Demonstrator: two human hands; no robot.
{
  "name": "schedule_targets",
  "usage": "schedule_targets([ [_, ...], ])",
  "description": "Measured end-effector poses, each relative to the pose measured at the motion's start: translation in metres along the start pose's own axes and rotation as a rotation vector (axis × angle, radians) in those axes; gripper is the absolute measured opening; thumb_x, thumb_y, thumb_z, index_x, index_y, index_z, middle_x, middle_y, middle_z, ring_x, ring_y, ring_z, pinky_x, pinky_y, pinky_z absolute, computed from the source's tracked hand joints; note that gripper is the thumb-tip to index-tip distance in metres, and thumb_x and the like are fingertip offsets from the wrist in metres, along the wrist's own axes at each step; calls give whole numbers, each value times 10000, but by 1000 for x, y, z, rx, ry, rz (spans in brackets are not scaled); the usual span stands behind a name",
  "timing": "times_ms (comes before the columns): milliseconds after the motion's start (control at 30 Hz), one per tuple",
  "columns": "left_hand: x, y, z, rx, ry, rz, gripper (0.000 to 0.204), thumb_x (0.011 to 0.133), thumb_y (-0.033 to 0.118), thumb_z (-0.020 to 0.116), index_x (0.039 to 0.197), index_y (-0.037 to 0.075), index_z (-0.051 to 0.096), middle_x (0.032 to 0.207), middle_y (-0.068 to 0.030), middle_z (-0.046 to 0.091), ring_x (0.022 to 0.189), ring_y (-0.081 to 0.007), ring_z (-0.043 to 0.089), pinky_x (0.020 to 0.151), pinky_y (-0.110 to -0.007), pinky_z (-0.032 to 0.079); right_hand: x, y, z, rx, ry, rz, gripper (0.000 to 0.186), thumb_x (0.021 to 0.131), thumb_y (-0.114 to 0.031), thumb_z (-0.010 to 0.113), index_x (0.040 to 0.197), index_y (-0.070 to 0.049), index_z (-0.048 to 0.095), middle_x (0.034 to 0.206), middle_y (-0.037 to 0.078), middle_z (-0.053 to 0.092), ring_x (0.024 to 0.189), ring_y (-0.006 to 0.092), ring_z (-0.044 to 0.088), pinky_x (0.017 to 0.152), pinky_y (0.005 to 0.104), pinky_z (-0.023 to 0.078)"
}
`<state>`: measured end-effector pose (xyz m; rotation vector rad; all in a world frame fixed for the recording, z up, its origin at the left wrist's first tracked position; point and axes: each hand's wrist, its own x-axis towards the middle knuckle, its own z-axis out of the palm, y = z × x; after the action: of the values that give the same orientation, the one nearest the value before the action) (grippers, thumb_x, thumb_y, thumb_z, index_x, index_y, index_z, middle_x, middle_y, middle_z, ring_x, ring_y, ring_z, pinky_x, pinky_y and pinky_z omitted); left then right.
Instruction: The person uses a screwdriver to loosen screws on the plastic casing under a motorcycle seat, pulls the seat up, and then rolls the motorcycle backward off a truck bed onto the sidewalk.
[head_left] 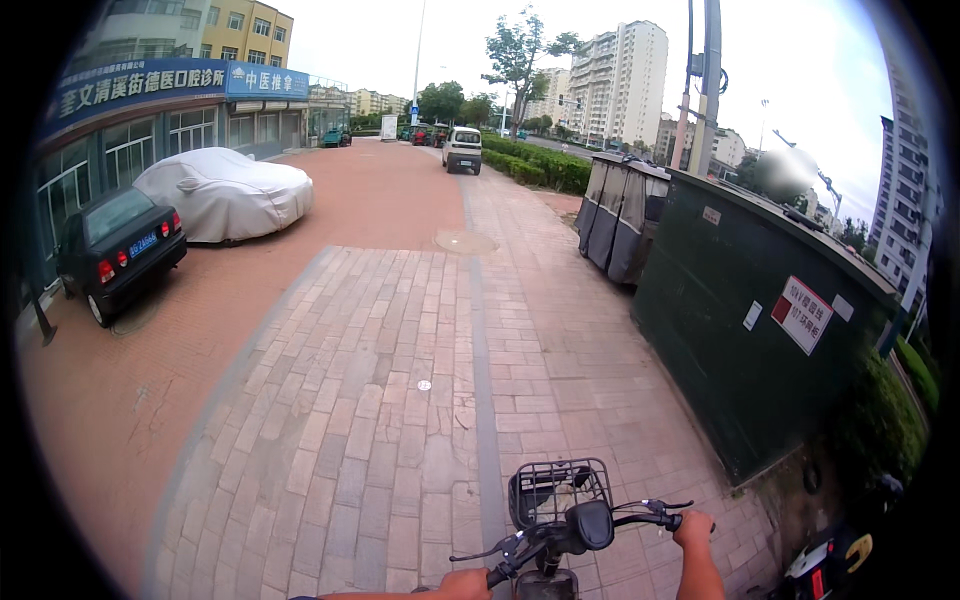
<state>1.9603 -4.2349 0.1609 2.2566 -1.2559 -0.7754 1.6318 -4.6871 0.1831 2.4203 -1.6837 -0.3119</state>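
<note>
At the bottom of the head view is the front of a two-wheeler, likely an electric bike, with black handlebars (632, 519). My left hand (466, 584) is closed round the left handlebar grip, partly cut off by the lower edge. Round the right handlebar grip (709, 524) wraps my right hand (694, 527), its forearm rising from below. A left brake lever (474, 556) and a right brake lever (674, 505) stick out ahead of the grips. Between them sits a dark rounded console (590, 525), behind a black wire basket (560, 478). What lies in the basket is unclear.
Paving (380, 400) stretches ahead. A big dark green metal cabinet (740, 330) and a grey covered vehicle (622, 215) line the right side. On the left stand a black car (120, 250) and a sheeted car (230, 195). A small van (462, 148) is farther ahead; a parked two-wheeler (820, 570) stands lower right.
</note>
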Motion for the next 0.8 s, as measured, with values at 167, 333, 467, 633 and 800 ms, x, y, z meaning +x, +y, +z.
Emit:
schedule_targets([
  [167,128,-35,-93,45,-149,-4,276,830,257,642,1003,69,745,994,-227,776,945,-441,750,803,-567,594,135,-97,-28,-20,70,-65,187,771,-282,832,951,-232,820,1004,72,792,1026,284,754,903,470,512],
  [333,278,-98,-163,54,-111,-1,291,823,266,653,979,35,738,973,-256,768,900,-448,754,781,-571,598,289,-217,-81,30,143,-109,137,763,-228,819,898,-213,807,962,74,767,997,296,741,909,493,497],
  [467,392,-118,-220,-3,-136,-16,321,823,278,661,973,4,733,944,-287,754,861,-475,744,772,-573,599,412,-292,-120,0,187,-132,112,767,-188,810,877,-207,816,957,85,758,985,310,728,908,484,487],
  [633,551,-173,-295,9,-275,-153,388,826,357,668,1107,93,713,1033,-191,783,990,-396,762,849,-533,598,588,-434,-170,47,219,-221,108,757,-173,819,863,-189,807,953,113,762,973,339,728,895,489,503],
  [800,688,-241,-397,-52,-255,-208,381,824,340,662,1101,82,699,1020,-203,783,986,-410,763,860,-533,595,740,-572,-209,62,219,-291,111,746,-181,832,853,-178,801,936,120,762,947,358,735,867,487,523],
])
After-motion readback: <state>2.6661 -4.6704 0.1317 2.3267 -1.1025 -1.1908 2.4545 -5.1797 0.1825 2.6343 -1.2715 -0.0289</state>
